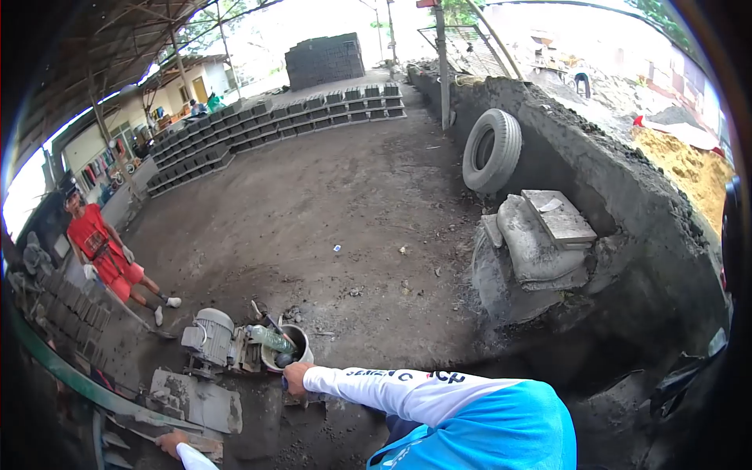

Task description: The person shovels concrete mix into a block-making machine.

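My right hand (298, 378) is closed at the near rim of a pale bucket (307, 351); what its fingers hold is hidden. Inside the bucket lean a greenish clear plastic bottle (270, 338) and a dark stick-like handle; a dark lump sits beside them. At the lower left, my left hand (170, 443) curls near a flat, dirty strip (200, 444) beside a curved green metal rim (74, 377). Whatever it grips cannot be made out. A grey electric motor (210, 338) stands just left of the bucket.
A person in red (102, 247) stands at the left with a long-handled tool. Rows of grey blocks (290, 117) line the back. A tire (492, 151) leans against the right-hand wall (595, 149), near stacked sacks (540, 243). Flat plates (196, 398) lie below the motor.
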`<state>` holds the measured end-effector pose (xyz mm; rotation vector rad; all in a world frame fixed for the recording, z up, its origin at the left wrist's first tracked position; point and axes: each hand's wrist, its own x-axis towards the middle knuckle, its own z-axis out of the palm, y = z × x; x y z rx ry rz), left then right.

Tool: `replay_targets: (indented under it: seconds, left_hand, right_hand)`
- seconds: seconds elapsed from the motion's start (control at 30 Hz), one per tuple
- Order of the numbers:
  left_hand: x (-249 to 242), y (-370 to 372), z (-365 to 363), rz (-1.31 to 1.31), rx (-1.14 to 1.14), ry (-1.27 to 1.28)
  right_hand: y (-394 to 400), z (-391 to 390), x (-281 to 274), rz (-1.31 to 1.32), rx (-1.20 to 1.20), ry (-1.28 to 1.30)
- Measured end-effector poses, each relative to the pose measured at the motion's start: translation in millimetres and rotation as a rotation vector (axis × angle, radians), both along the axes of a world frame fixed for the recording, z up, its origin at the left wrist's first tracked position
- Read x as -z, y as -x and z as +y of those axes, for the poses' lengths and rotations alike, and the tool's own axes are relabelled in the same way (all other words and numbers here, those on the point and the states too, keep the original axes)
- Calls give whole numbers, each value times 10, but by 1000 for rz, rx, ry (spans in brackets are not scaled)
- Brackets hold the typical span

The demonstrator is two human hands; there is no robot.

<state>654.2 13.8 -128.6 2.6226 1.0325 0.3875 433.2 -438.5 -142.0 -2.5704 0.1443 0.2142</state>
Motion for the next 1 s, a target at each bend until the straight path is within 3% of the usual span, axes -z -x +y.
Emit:
replay_targets:
  seconds: [0.17, 0.23, 0.3, 0.37, 0.5, 0.6, 0.63, 0.77, 0.9, 1.0]
  left_hand:
    - [-143, 146, -117, -28, -32, 43]
    - [-115, 179, -89, -33, -2, 55]
    - [-235, 283, -157, -41, 9, 94]
    - [-409, 416, -316, -45, -1, 141]
    - [-179, 273, -155, -67, -3, 125]
    - [-344, 373, -271, -41, -15, 129]
    - [-372, 387, -308, -38, -17, 118]
    - [-340, 337, -263, -36, -6, 130]
    - [-287, 318, -236, -51, 0, 123]
    - [-285, 323, -204, -60, 19, 143]
  right_hand:
    - [-143, 29, 184, 26, -69, 16]
    - [-467, 101, 777, -119, -465, 425]
    - [-416, 101, 583, -232, -656, 548]
    - [-274, 123, 253, -74, -363, 94]
    - [-479, 268, 391, -58, -311, 95]
    - [-624, 354, 517, -16, -219, 48]
    - [-750, 381, 669, -61, -415, 230]
    - [-977, 498, 975, -40, -425, 219]
    - [-922, 552, 591, 85, -369, 103]
    - [-909, 623, 520, 28, -226, 66]
